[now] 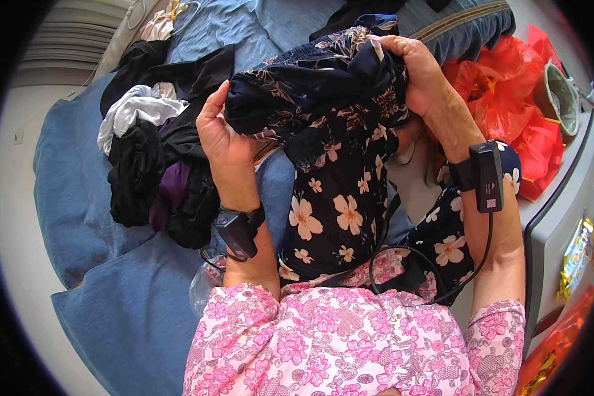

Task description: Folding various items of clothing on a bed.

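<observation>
A dark navy garment (317, 92) with a beige leafy print and a gathered, stretchy edge is held up over my lap. My left hand (230, 142) is closed on its left end, the thumb pointing up along the cloth. At the upper right corner, my right hand (419, 76) pinches the fabric between thumb and fingers. The cloth spans the gap between both hands, bunched in folds. Some of my left fingers are hidden behind it. Below it lie my legs in dark trousers (336, 218) with pale flowers.
A heap of dark clothes (135, 168) with a white piece (138, 112) lies left on the blue bedcover (112, 297). Red plastic bags (488, 82) and a bin (561, 99) stand at right. A black cable (435, 300) loops from my wrist devices across my lap.
</observation>
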Demonstrator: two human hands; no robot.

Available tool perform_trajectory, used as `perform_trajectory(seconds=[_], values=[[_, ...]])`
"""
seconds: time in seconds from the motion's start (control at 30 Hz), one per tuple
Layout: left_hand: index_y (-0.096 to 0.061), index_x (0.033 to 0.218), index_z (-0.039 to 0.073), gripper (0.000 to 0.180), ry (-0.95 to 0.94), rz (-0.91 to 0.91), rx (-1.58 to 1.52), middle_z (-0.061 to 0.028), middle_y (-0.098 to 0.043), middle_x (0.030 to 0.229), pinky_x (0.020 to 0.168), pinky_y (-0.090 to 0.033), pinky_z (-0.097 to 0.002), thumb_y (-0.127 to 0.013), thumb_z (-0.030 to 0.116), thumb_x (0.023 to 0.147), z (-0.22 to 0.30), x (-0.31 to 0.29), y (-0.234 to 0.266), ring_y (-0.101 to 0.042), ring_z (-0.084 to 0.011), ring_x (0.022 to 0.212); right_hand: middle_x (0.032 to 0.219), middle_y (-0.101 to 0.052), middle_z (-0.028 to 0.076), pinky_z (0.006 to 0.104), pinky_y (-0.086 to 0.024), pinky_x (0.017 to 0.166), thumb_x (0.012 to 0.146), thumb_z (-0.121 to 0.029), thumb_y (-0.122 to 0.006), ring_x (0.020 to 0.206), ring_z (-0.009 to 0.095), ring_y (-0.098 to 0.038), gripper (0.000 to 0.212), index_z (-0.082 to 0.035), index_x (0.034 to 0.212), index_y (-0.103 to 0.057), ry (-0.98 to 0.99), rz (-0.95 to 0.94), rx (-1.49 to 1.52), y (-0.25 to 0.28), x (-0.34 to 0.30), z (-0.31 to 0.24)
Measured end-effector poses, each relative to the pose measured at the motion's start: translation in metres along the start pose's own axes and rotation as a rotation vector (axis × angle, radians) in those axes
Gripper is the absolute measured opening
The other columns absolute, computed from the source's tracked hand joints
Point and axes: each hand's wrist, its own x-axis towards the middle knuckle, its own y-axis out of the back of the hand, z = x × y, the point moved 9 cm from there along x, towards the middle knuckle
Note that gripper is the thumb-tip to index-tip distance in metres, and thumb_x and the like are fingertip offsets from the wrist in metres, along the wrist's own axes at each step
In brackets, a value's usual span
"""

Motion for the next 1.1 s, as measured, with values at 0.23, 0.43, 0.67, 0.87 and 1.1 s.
perform_trajectory(seconds=[0.23, 0.43, 0.67, 0.87, 1.1], values=[[-0.064, 0.088, 0.000, 0.013, 0.008, 0.031, 0.015, -0.0129, -0.068, 0.088, 0.078, -0.055, -0.0385, -0.056, 0.009, 0.083, 0.003, -0.020, -0.010, -0.067, -0.0263, 0.082, 0.090, -0.066, 0.010, 0.0296, -0.055, 0.078, 0.088, -0.008, -0.051, 0.080, 0.016, -0.065, 0.018, 0.003, 0.096, -0.063, -0.029, -0.031, -0.014, -0.009, -0.004, 0.001], [-0.064, 0.091, 0.000, 0.014, -0.159, 0.101, 0.107, -0.0110, -0.068, 0.089, 0.077, -0.054, -0.0358, -0.056, 0.006, 0.081, 0.018, -0.023, -0.004, -0.067, -0.0243, 0.079, 0.087, -0.066, 0.009, 0.0288, -0.056, 0.073, 0.087, -0.009, -0.053, 0.076, 0.016, -0.065, 0.017, 0.003, 0.093, -0.063, -0.015, -0.001, -0.046, -0.012, -0.003, 0.000], [-0.059, 0.105, -0.006, 0.027, -0.376, -0.190, 0.862, -0.0080, -0.065, 0.091, 0.079, -0.049, -0.0247, -0.063, 0.009, 0.083, -0.007, -0.034, -0.062, -0.061, -0.0102, 0.082, 0.085, -0.068, 0.008, 0.0268, -0.054, 0.074, 0.086, -0.014, -0.059, 0.074, 0.015, -0.066, 0.018, 0.001, 0.089, -0.067, 0.020, 0.032, -0.275, -0.010, -0.004, -0.007], [-0.025, 0.137, -0.010, 0.105, -0.464, -0.328, 1.687, -0.0286, -0.044, 0.129, 0.103, -0.035, -0.0379, -0.083, 0.038, 0.063, -0.057, -0.026, -0.070, -0.046, -0.0369, 0.121, 0.085, -0.068, 0.010, 0.0300, -0.056, 0.068, 0.083, -0.011, -0.061, 0.071, 0.018, -0.067, 0.018, 0.004, 0.093, -0.065, 0.057, 0.039, -0.238, -0.021, -0.001, -0.005], [-0.042, 0.130, -0.001, 0.069, -0.324, -0.444, 1.478, -0.0161, -0.056, 0.118, 0.093, -0.043, -0.0341, -0.075, 0.010, 0.070, -0.074, -0.015, -0.092, -0.055, -0.0242, 0.109, 0.092, -0.067, 0.004, 0.0255, -0.050, 0.081, 0.079, -0.007, -0.069, 0.083, 0.012, -0.063, 0.023, -0.001, 0.101, -0.066, 0.146, -0.116, -0.262, -0.057, -0.009, -0.001]])
